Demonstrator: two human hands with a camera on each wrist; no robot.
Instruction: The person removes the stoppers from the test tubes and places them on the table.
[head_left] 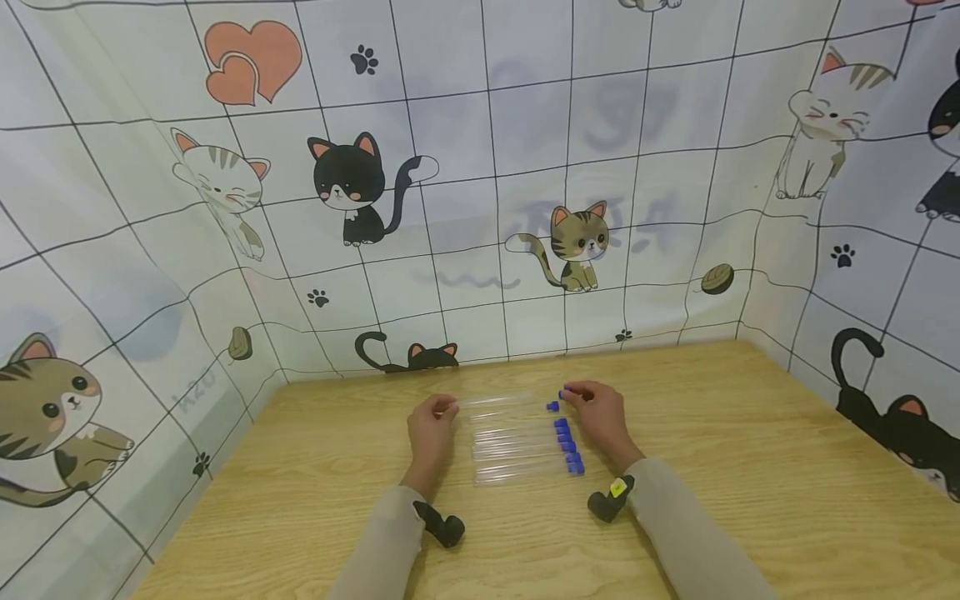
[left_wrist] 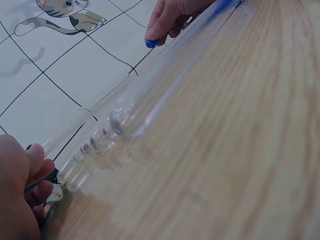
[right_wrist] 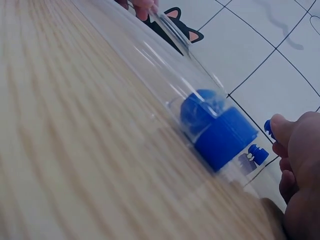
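My left hand (head_left: 432,429) pinches one end of a clear test tube (head_left: 491,400) at the far side of a row of tubes. The tube's other end points right, with no stopper in it. Opposite, my right hand (head_left: 597,414) pinches a small blue stopper (right_wrist: 268,128) between thumb and fingertips, a short gap from that tube end. A second blue stopper (head_left: 552,407) lies loose on the table, just below the fingers of my right hand. Nearer to me, several clear tubes (head_left: 517,450) lie side by side, with blue stoppers (head_left: 566,442) at their right ends.
Everything lies on a wood-grain table (head_left: 337,475). A white cloth with cat drawings (head_left: 465,167) hangs behind it and along both sides. Each wrist bears a black camera (head_left: 444,527).
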